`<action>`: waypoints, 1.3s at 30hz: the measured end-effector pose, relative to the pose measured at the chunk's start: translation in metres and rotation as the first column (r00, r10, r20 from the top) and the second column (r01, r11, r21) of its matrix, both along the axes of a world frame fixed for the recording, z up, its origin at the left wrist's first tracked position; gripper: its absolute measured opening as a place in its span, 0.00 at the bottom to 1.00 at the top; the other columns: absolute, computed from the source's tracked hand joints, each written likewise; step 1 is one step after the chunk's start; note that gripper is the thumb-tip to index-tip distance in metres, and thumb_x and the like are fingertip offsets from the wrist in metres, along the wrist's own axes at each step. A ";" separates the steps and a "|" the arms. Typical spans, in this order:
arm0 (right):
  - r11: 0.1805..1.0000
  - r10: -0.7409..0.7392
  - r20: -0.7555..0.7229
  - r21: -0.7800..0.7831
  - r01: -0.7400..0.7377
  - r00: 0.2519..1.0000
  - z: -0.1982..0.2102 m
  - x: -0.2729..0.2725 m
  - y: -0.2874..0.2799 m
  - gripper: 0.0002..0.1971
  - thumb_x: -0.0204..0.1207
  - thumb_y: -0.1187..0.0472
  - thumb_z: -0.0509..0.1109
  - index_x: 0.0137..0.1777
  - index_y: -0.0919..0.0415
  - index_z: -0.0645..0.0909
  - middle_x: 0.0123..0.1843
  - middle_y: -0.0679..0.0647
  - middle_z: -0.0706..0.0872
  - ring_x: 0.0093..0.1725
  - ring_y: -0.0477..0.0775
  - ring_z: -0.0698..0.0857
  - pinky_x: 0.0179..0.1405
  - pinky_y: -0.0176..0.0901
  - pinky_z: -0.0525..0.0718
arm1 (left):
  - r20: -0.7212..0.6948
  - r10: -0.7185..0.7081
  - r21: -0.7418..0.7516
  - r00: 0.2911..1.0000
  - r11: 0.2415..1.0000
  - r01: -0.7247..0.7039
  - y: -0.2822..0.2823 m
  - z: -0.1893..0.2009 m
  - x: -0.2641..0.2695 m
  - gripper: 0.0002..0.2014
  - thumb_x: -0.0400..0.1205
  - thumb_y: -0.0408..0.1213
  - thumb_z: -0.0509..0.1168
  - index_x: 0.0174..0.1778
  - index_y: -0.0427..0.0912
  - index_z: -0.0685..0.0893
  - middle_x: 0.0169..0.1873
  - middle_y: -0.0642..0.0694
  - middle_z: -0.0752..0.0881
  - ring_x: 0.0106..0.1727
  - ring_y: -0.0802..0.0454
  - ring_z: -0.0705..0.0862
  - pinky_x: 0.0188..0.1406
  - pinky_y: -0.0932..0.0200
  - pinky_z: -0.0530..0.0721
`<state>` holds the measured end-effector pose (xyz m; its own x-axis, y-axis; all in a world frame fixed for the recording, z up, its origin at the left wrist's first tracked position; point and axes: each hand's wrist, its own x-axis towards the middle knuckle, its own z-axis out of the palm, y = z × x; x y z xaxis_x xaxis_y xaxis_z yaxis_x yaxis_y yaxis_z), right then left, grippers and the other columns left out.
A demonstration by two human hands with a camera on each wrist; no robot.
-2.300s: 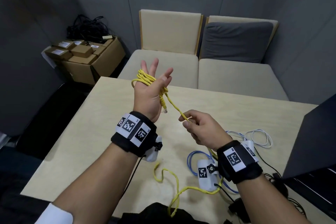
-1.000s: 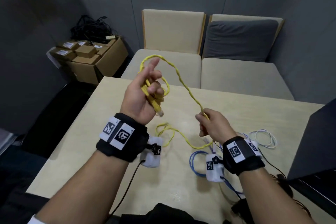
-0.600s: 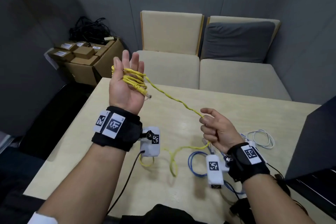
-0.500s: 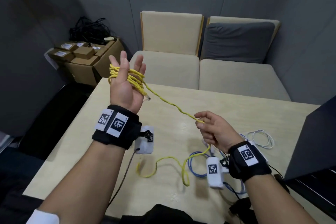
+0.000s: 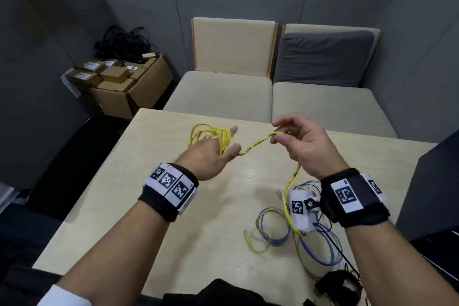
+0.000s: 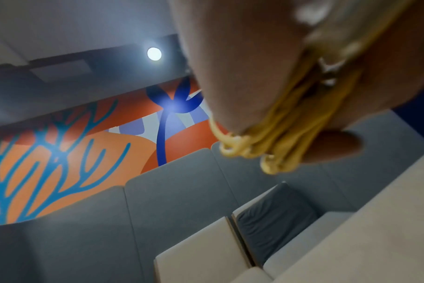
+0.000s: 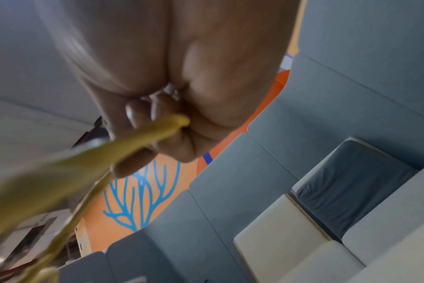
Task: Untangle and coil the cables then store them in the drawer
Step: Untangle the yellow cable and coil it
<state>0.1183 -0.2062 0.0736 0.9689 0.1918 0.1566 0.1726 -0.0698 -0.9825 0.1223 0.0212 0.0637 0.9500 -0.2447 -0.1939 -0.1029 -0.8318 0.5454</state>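
Observation:
A yellow cable (image 5: 211, 133) is wound in several loops around my left hand (image 5: 223, 154), which is held palm down above the table with its fingers straight. The left wrist view shows these loops (image 6: 278, 137) lying across the palm (image 6: 242, 67). One strand runs right to my right hand (image 5: 279, 133), which pinches it between thumb and fingers; the right wrist view shows that strand (image 7: 145, 134) close up and blurred. Below this hand the loose tail (image 5: 290, 194) hangs to the table, ending in a plug (image 5: 246, 232). A blue cable (image 5: 320, 253) and a white cable (image 5: 306, 182) lie tangled beneath my right wrist.
The light wooden table (image 5: 161, 206) has two beige seats (image 5: 223, 92) behind it. A dark cabinet (image 5: 432, 194) stands at the right edge. A black strap (image 5: 337, 285) lies near the front right. Cardboard boxes (image 5: 119, 87) with black cables sit on the floor, left.
My left hand has turned palm down and dropped lower with the coil on it. My right hand rose forward along the strand, and less yellow tail lies on the table.

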 end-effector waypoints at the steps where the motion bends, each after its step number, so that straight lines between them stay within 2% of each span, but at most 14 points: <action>1: 1.000 -0.003 0.008 -0.011 0.003 1.000 0.001 0.001 0.000 0.08 0.72 0.65 0.69 0.48 0.52 0.80 0.37 0.54 0.87 0.23 0.39 0.75 0.20 0.29 0.66 | -0.058 -0.058 -0.009 0.997 0.998 0.058 -0.003 0.005 -0.005 0.27 0.86 0.57 0.51 0.82 0.58 0.60 0.48 0.37 0.89 0.58 0.49 0.84 0.60 0.63 0.76; 2: 1.000 -0.014 0.013 -0.024 0.015 1.000 0.001 0.002 -0.001 0.09 0.73 0.68 0.70 0.47 0.53 0.80 0.36 0.53 0.87 0.24 0.38 0.76 0.20 0.29 0.67 | -0.128 -0.113 -0.036 0.985 0.993 0.109 -0.004 0.010 -0.010 0.25 0.86 0.56 0.51 0.80 0.58 0.64 0.37 0.38 0.88 0.48 0.54 0.86 0.50 0.66 0.77; 4: 0.999 -0.029 0.020 -0.039 0.030 0.999 -0.001 0.005 -0.003 0.11 0.76 0.73 0.70 0.46 0.54 0.80 0.34 0.52 0.88 0.24 0.38 0.76 0.20 0.29 0.67 | -0.257 -0.186 -0.184 0.948 0.973 0.141 -0.003 0.015 -0.018 0.20 0.86 0.50 0.58 0.75 0.58 0.72 0.22 0.44 0.80 0.23 0.57 0.78 0.28 0.67 0.75; 6: 0.999 -0.030 0.013 -0.027 0.030 0.999 -0.003 0.007 -0.005 0.10 0.75 0.73 0.70 0.45 0.55 0.80 0.33 0.53 0.88 0.23 0.39 0.76 0.19 0.30 0.67 | -0.351 -0.252 -0.453 0.902 0.888 0.072 0.001 0.019 -0.022 0.15 0.85 0.39 0.63 0.68 0.50 0.80 0.17 0.46 0.76 0.17 0.52 0.69 0.19 0.63 0.68; 8: 1.000 -0.022 -0.004 -0.017 0.021 1.000 -0.005 0.008 -0.002 0.11 0.76 0.75 0.69 0.43 0.56 0.80 0.33 0.53 0.88 0.22 0.39 0.75 0.19 0.31 0.66 | -0.364 -0.343 -0.657 0.866 0.753 0.021 0.006 0.020 -0.024 0.11 0.82 0.34 0.65 0.59 0.44 0.86 0.15 0.47 0.74 0.17 0.51 0.67 0.25 0.56 0.64; 11: 0.999 -0.022 -0.010 -0.025 0.021 1.000 -0.010 0.011 0.005 0.13 0.76 0.77 0.68 0.42 0.57 0.81 0.33 0.54 0.85 0.23 0.39 0.75 0.20 0.31 0.67 | -0.318 -0.426 -0.790 0.847 0.613 0.011 0.008 0.018 -0.027 0.08 0.78 0.38 0.67 0.48 0.39 0.85 0.15 0.49 0.73 0.15 0.54 0.68 0.38 0.43 0.64; 15: 0.993 -0.066 0.025 -0.095 0.068 0.998 -0.017 0.017 0.011 0.13 0.75 0.72 0.72 0.41 0.51 0.82 0.33 0.44 0.81 0.26 0.39 0.75 0.23 0.33 0.70 | -0.266 -0.487 -0.889 0.832 0.458 -0.016 0.000 0.012 -0.030 0.08 0.72 0.37 0.71 0.37 0.44 0.76 0.17 0.55 0.73 0.14 0.59 0.66 0.44 0.52 0.74; 18: 0.986 -0.075 -0.008 -0.148 0.074 0.997 -0.018 0.017 0.012 0.09 0.77 0.68 0.72 0.41 0.53 0.82 0.31 0.41 0.79 0.24 0.47 0.71 0.22 0.38 0.69 | -0.283 -0.459 -0.951 0.843 0.250 -0.183 -0.003 0.007 -0.029 0.15 0.68 0.41 0.79 0.37 0.45 0.77 0.17 0.51 0.74 0.14 0.57 0.70 0.46 0.59 0.83; 21: 0.985 -0.012 -0.090 -0.174 -0.004 0.996 -0.019 0.012 0.009 0.09 0.76 0.72 0.71 0.47 0.57 0.82 0.33 0.48 0.77 0.23 0.52 0.70 0.21 0.41 0.68 | -0.332 -0.308 -0.940 0.892 0.029 -0.340 -0.004 0.011 -0.026 0.13 0.66 0.41 0.80 0.34 0.41 0.82 0.19 0.47 0.78 0.15 0.55 0.76 0.37 0.61 0.87; 23: 0.977 0.045 -0.139 -0.199 -0.073 0.989 -0.020 0.007 0.006 0.11 0.74 0.73 0.72 0.51 0.58 0.80 0.34 0.55 0.76 0.22 0.52 0.73 0.22 0.41 0.72 | -0.379 -0.169 -0.915 0.910 -0.077 -0.396 -0.005 0.017 -0.021 0.08 0.75 0.38 0.72 0.32 0.41 0.85 0.22 0.47 0.81 0.17 0.58 0.78 0.30 0.62 0.86; 25: 0.936 0.134 -0.188 -0.300 -0.187 0.973 -0.019 0.003 0.006 0.11 0.74 0.70 0.73 0.52 0.58 0.79 0.34 0.60 0.80 0.23 0.55 0.78 0.27 0.41 0.77 | -0.421 -0.088 -0.885 0.903 -0.179 -0.430 -0.010 0.018 -0.017 0.09 0.81 0.38 0.64 0.36 0.40 0.84 0.27 0.48 0.86 0.19 0.60 0.80 0.27 0.63 0.85; 27: 0.895 0.203 -0.254 -0.344 -0.285 0.946 -0.019 -0.001 0.009 0.10 0.73 0.69 0.73 0.51 0.58 0.79 0.36 0.65 0.83 0.26 0.58 0.82 0.33 0.43 0.80 | -0.451 -0.048 -0.858 0.891 -0.252 -0.447 -0.016 0.019 -0.015 0.08 0.78 0.38 0.61 0.43 0.38 0.82 0.34 0.48 0.89 0.19 0.62 0.80 0.27 0.65 0.85; 32: 0.910 0.286 -0.388 -0.176 -0.375 0.876 -0.018 -0.008 0.011 0.13 0.73 0.77 0.70 0.54 0.66 0.78 0.36 0.62 0.80 0.29 0.62 0.84 0.34 0.47 0.83 | -0.461 -0.099 -0.807 0.882 -0.366 -0.463 -0.016 0.016 -0.014 0.22 0.78 0.36 0.59 0.69 0.39 0.75 0.62 0.49 0.86 0.22 0.63 0.81 0.31 0.70 0.85; 39: 0.924 0.289 -0.352 -0.141 -0.356 0.890 -0.016 -0.010 0.007 0.06 0.76 0.71 0.71 0.51 0.66 0.80 0.30 0.60 0.81 0.24 0.57 0.81 0.30 0.45 0.81 | -0.436 0.045 -0.843 0.899 -0.369 -0.391 -0.015 0.012 -0.008 0.35 0.76 0.33 0.61 0.81 0.43 0.60 0.73 0.43 0.77 0.32 0.60 0.86 0.38 0.64 0.87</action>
<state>0.1085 -0.1993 0.0573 0.8388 0.4964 -0.2235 -0.1016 -0.2606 -0.9601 0.1138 0.0059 0.0761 0.9880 -0.0473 -0.1470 0.1242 0.8089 0.5747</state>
